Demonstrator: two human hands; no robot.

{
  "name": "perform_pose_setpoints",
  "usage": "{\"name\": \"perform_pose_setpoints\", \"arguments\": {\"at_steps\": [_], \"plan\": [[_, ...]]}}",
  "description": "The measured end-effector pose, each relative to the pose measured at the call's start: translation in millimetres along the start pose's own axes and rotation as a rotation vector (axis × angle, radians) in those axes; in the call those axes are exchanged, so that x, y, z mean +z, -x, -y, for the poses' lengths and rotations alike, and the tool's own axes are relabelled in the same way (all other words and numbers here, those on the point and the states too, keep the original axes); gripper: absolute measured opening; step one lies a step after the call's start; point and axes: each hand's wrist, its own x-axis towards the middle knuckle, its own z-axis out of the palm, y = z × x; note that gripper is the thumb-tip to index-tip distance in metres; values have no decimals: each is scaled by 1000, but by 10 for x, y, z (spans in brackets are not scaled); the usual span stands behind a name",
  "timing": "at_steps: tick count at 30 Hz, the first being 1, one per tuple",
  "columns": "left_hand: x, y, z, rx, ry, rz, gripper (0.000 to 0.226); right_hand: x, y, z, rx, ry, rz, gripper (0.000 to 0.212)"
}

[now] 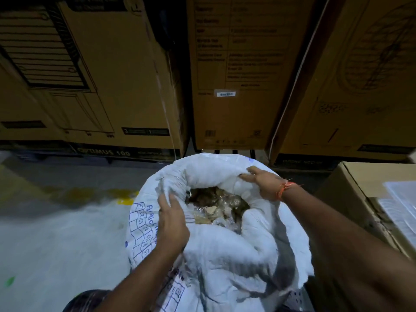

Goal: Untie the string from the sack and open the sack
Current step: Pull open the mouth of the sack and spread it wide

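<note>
Cardboard cartons (243,70) wall in a pale concrete floor (56,233). Left hand (172,224) curls over the sack's near-left rim; right hand (262,183) pinches the far-right rim — both gripping woven white cloth. The sack (225,255) stands between the arms, mouth rolled open on crumpled wrappers (218,208). No string visible; judging so, only spreading the floppy rim wider remains.

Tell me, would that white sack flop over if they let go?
Probably only its top. The sack looks floppy: its rim is rolled and crumpled where the left hand and right hand grip it. It looks stuffed, so likely heavy and staying put.
</note>
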Motion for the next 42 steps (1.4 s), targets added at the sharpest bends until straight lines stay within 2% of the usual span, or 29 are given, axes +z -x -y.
{"name": "perform_pose_setpoints", "arguments": {"at_steps": [4, 8, 12, 14, 16, 18, 21, 23, 25, 27, 29, 32, 35, 37, 42], "plan": [[-41, -115, 338, 30, -175, -36, 100, -120, -7, -421, 71, -18, -78, 87], [-104, -225, 544, 59, -253, -57, 97, -219, -47, -597, 114, -86, -151, 61], [-220, -324, 465, 77, -237, 45, 102, -294, -37, -441, 136, 19, -85, 72], [-313, -345, 364, 69, -231, 69, 100, -311, 56, -190, 129, 3, -184, 68], [-384, -349, 264, 105, -204, 34, 80, -253, 206, 125, 191, -104, -414, 53], [-411, -376, 183, 197, -136, -84, 51, -98, 360, 460, 321, -188, -603, 37], [-395, -536, 62, 376, -54, -266, 28, 218, 554, 932, 578, -287, -682, 35], [-356, -714, -40, 490, -113, -279, 30, 414, 643, 1195, 701, -339, -649, 41], [-303, -865, -129, 556, -211, -242, 31, 573, 671, 1397, 744, -331, -580, 46], [-253, -943, -187, 571, -319, -220, 25, 682, 662, 1484, 774, -303, -455, 50], [-212, -990, -207, 528, -421, -154, 29, 721, 660, 1451, 788, -338, -331, 52], [-175, -1075, -165, 394, -535, -44, 65, 767, 750, 1330, 768, -426, -249, 54], [-169, -1154, -77, 350, -527, -45, 102, 918, 985, 1236, 730, -478, -227, 85], [-202, -1219, -26, 348, -491, -53, 113, 993, 1205, 1191, 714, -546, -178, 94], [-345, -1386, 83, 307, -393, -126, 98, 1011, 1690, 1156, 663, -548, -44, 93]]}}
